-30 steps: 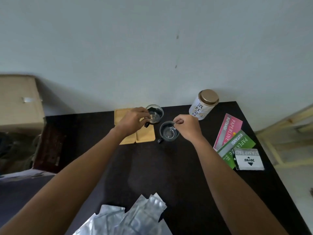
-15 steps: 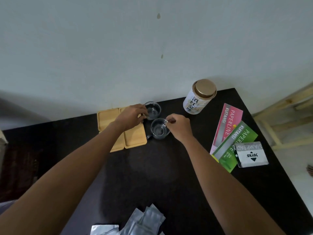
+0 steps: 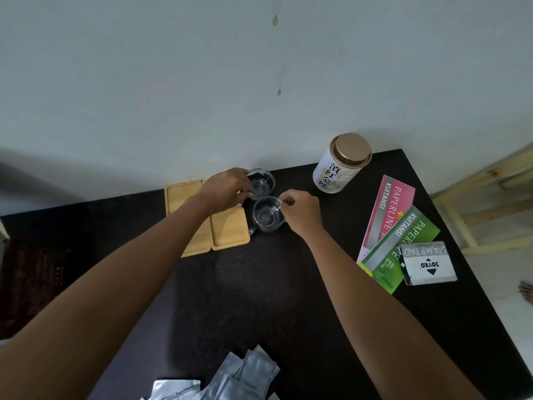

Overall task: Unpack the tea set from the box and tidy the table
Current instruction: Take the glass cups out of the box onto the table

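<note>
Two small glass cups stand near the table's far edge. My left hand [image 3: 225, 190] grips the far glass cup [image 3: 262, 183] by its left rim. My right hand [image 3: 300, 210] pinches the right rim of the near glass cup [image 3: 267, 218], whose dark handle points toward me on the left. Both cups sit on the dark table just right of two wooden trays [image 3: 227, 229] lying side by side; my left arm hides part of the trays. A white tea tin with a gold lid [image 3: 341, 164] stands further right.
Pink and green Paperline packs [image 3: 395, 226] and a grey stamp pad box [image 3: 427, 262] lie at the right. Several silver foil pouches [image 3: 239, 376] sit at the front edge. The black table [image 3: 274, 298] ends at the wall; a wooden frame [image 3: 484, 203] stands to the right.
The view has swung right, so the cardboard box at the left has left the frame. Both hands stay on their cups, which have barely shifted beside the trays.
</note>
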